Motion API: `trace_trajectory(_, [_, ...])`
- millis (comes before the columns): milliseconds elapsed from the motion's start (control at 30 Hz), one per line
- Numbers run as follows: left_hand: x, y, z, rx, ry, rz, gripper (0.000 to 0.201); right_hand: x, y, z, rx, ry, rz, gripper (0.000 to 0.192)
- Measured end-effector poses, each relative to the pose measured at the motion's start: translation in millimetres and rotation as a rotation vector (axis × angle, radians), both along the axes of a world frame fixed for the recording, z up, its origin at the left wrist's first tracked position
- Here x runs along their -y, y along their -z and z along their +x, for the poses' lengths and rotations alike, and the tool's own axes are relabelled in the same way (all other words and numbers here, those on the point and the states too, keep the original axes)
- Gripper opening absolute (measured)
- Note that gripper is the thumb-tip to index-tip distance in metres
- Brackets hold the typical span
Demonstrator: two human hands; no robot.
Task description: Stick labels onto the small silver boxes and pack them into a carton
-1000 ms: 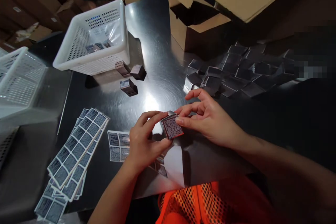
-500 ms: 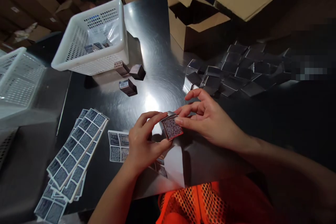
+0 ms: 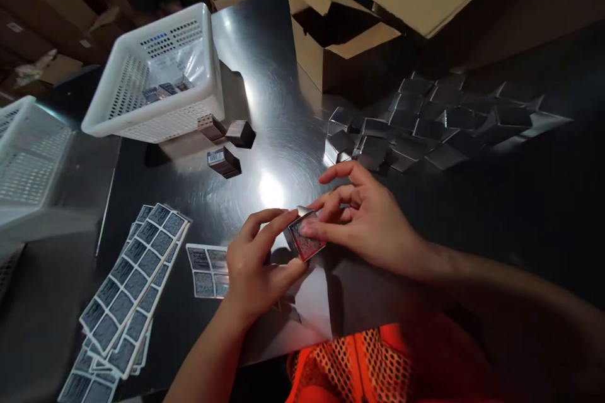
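Pressing too hard with the right hand (image 3: 373, 227) could dent the small box (image 3: 306, 248) or twist it out of the left hand (image 3: 255, 271)! It sits between both hands over the desk (image 3: 269, 101): left fingers pinching opposite edges, right thumb across the patterned face; whether the bent right fingers grip behind, can't tell.

Dim ovrl | hot glare ctr tabletop (image 3: 280, 160) | R side dk | top L murky
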State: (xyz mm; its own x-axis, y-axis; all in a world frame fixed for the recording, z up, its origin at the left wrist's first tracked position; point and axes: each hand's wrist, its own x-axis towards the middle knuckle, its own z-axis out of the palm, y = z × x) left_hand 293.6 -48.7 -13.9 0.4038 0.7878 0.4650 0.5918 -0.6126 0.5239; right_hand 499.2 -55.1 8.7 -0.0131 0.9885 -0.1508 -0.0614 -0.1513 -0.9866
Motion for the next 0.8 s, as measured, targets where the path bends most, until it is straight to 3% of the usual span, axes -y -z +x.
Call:
trace_trajectory(133, [-2, 3.0, -1, -0.010, 0.046, 0.038, 0.051, -13, 10.6, 14, 0.200, 0.020, -0.020, 0.081])
trace_trajectory(200, [-3, 4.0, -3, -0.009, 0.100, 0.033, 0.051, -20, 15.1, 19, 0.130, -0.155, -0.088, 0.089])
trace_trajectory(267, [-3, 4.1, -7, -0.003, 0.154, 0.024, 0.049, -24, 18.0, 20, -0.064, -0.404, -0.147, 0.081])
trace_trajectory(333, [-5, 3.4, -10, 0.000, 0.146, 0.028, 0.048, -23, 20.2, 17, -0.196, -0.543, -0.111, 0.073])
trace_trajectory(500, [-14, 3.8, -15, -0.033, 0.070, 0.016, 0.046, -20, 29.0, 7, -0.111, -0.455, 0.143, 0.083])
trace_trajectory(633, [-17, 11.1, -14, -0.080, 0.080, 0.024, 0.046, -21, 33.9, 8, 0.167, -0.416, 0.322, 0.083])
trace_trajectory(800, [-18, 22.0, -12, -0.147, 0.024, 0.020, 0.051, -27, 37.6, 11, 0.528, -0.250, 0.542, 0.056])
